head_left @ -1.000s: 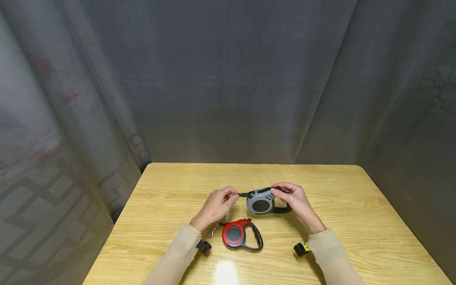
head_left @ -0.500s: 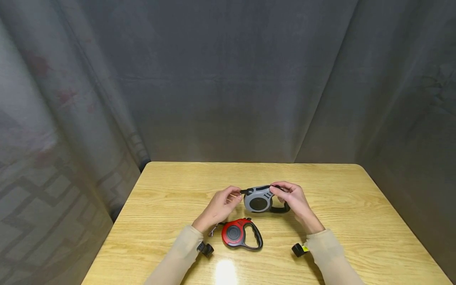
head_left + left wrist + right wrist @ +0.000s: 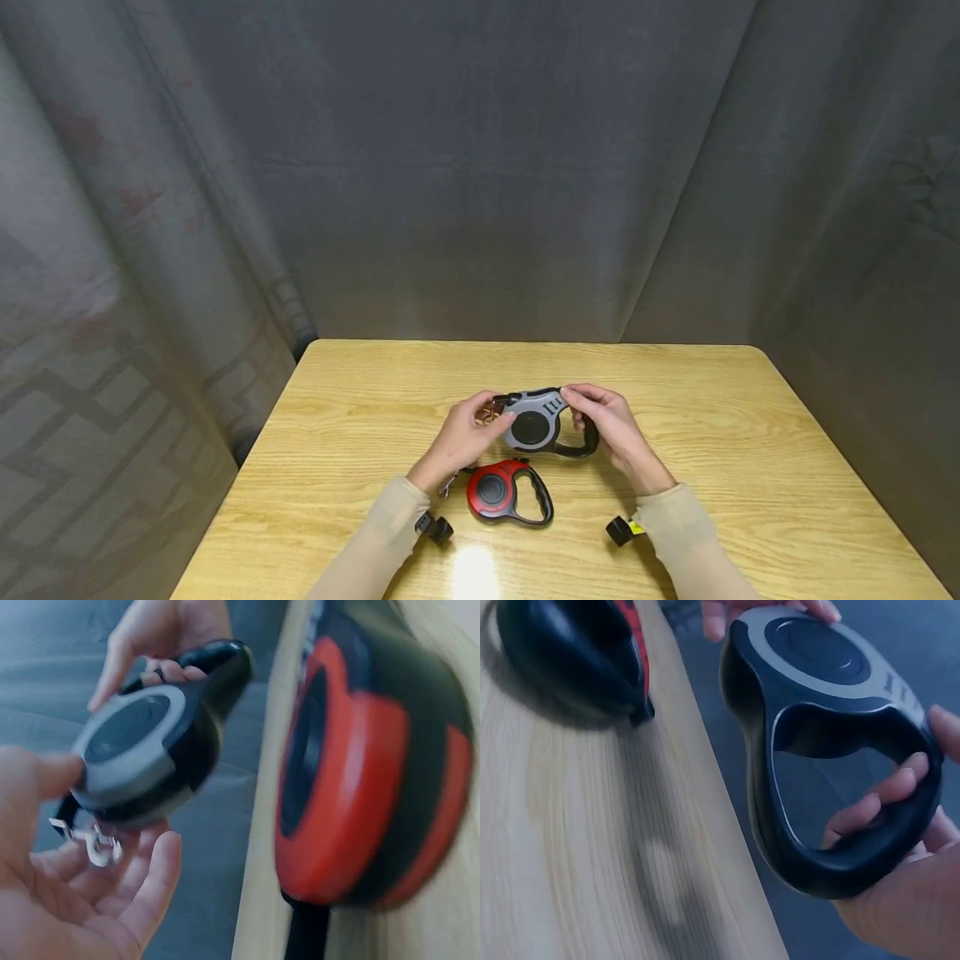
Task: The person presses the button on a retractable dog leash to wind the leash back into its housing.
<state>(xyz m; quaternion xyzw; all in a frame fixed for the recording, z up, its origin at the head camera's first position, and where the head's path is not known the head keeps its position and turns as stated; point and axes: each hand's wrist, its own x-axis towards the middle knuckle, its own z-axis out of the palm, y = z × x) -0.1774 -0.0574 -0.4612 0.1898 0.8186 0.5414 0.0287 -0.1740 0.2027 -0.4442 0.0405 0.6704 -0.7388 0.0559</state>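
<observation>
Holding the grey leash point(image 3: 534, 422) up over the counter point(image 3: 750, 467), the right hand point(image 3: 611, 429) curls its fingers through the handle. The left hand point(image 3: 459, 437) lies loosely open under the metal clip point(image 3: 90, 844). Nearby sits a red leash point(image 3: 504, 493).

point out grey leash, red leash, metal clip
grey leash point(image 3: 531, 427): head view, on the round dark centre of its housing.
red leash point(image 3: 492, 491): head view, on the round centre of its red housing.
metal clip point(image 3: 96, 846): left wrist view, on the silver clasp over the left hand's palm.
</observation>
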